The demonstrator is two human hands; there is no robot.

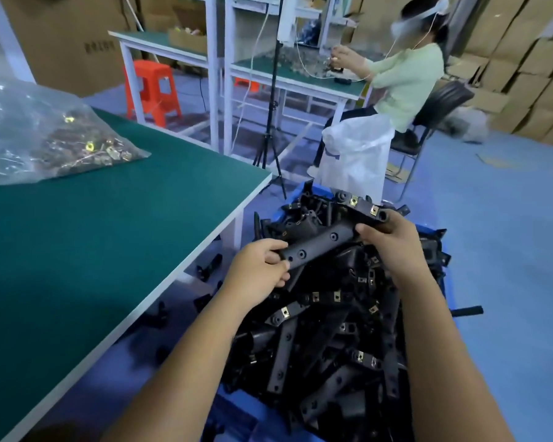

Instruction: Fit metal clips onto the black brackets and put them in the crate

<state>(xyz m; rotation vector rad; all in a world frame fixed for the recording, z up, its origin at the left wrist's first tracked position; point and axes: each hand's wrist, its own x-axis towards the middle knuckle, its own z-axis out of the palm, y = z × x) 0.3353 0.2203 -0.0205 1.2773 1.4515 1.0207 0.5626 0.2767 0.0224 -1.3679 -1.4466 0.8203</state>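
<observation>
Long black plastic bracket with brass-coloured metal clips (332, 237) held over heaped blue plastic crate (441, 282). Left hand (257, 269) pinches near end, thumb on top; right hand (388, 239) curled round clipped far end. Risks: pile overfull, so released bracket may slide over rim onto floor; clips possibly half-seated, view too blurred; could snag, pop off.

Black brackets (326, 330) with gold clips (285, 311) fill a blue crate (233, 406) beside a green table (93, 234).
</observation>
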